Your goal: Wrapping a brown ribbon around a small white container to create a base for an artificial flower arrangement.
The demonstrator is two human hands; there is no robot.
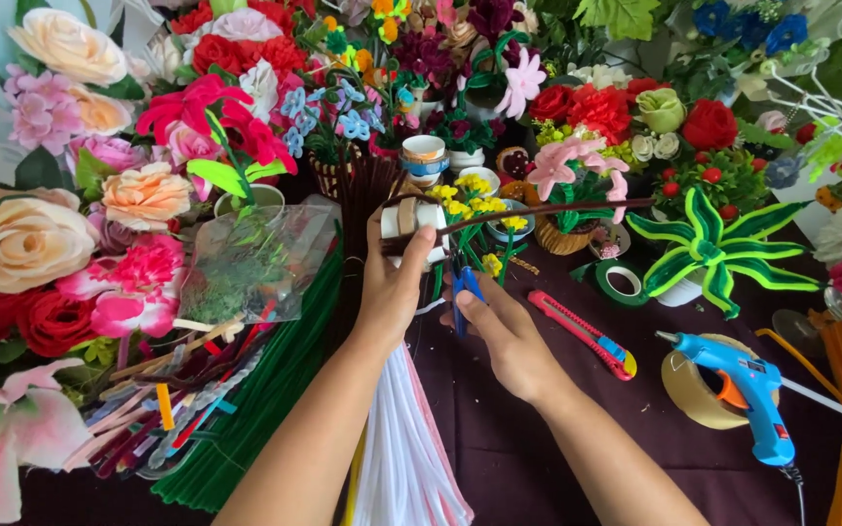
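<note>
left hand (394, 278) grip closed on white roll (413, 218) | right hand (499, 326) grip closed on blue scissors (464, 287)

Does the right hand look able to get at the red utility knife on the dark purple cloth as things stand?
Probably yes. The red utility knife lies flat on the dark purple cloth just beside the right hand, with nothing between them, though its fingers already hold blue-handled scissors.

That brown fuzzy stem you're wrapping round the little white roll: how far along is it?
Done: many finished flowers fill the table's back. In hand: the left hand pins a brown stem across a white roll; the right hand holds blue-handled scissors. Left: most of the stem still juts out straight.
</note>
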